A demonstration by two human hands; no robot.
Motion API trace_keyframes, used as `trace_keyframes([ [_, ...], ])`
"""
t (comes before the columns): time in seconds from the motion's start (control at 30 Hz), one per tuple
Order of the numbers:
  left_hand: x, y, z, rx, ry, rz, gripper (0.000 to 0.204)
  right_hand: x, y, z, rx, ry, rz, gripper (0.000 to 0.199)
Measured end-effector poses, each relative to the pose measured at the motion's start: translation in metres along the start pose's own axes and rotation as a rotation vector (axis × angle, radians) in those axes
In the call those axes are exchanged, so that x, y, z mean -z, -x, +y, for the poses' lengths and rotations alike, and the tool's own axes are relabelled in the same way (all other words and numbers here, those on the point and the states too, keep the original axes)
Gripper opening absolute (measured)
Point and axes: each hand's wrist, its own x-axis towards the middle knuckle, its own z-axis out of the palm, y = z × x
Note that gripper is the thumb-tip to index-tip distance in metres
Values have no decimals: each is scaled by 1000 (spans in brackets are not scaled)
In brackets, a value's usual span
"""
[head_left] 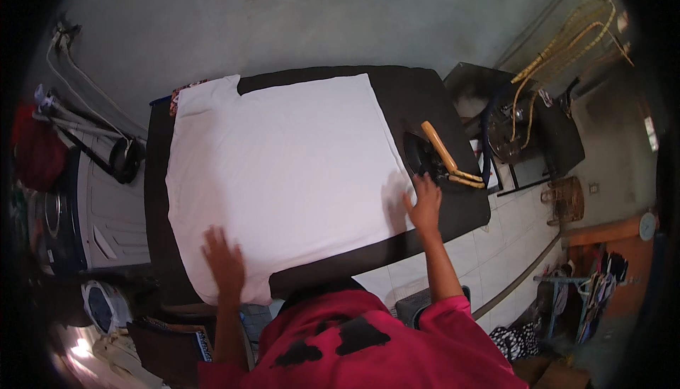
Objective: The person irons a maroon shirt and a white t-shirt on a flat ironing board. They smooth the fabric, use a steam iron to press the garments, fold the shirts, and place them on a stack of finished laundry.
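A white garment (283, 169) lies spread flat over a dark ironing table (418, 98). My left hand (225, 265) rests flat with fingers apart on the garment's near left part. My right hand (426, 203) lies open on the garment's right edge, just below a dark iron with a wooden handle (433, 154) that stands on the table's right side. Neither hand holds anything.
A patterned cloth (183, 95) peeks out under the garment's far left corner. A dark side stand with yellowish coiled cords (559, 56) is to the right. Metal poles (78, 123) and a white appliance (117, 212) stand to the left. Tiled floor (510, 247) lies at the lower right.
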Motion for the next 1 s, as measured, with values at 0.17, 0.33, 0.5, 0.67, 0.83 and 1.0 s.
trace_keyframes([
  [0.17, 9, 49, 82, -473, 94, -389, 68, 19, -127, 22, -45, 294, 279, 65],
  [0.33, 8, 83, 28, -344, 409, -947, 60, -14, -165, 61, -99, 75, -35, 40],
  [0.5, 28, 55, -52, 365, 369, 229, 33, 15, -175, 55, -250, -299, -301, 44],
  [0.67, 16, 66, -112, 745, 329, 411, 20, 68, -130, -67, -12, -266, -340, 53],
  [0.83, 23, 51, -110, 818, 572, 329, 20, 42, -64, -201, 444, -302, -675, 73],
  [1.0, 23, 60, -120, 852, 642, 407, 18, 20, 14, -347, 833, -247, -742, 51],
])
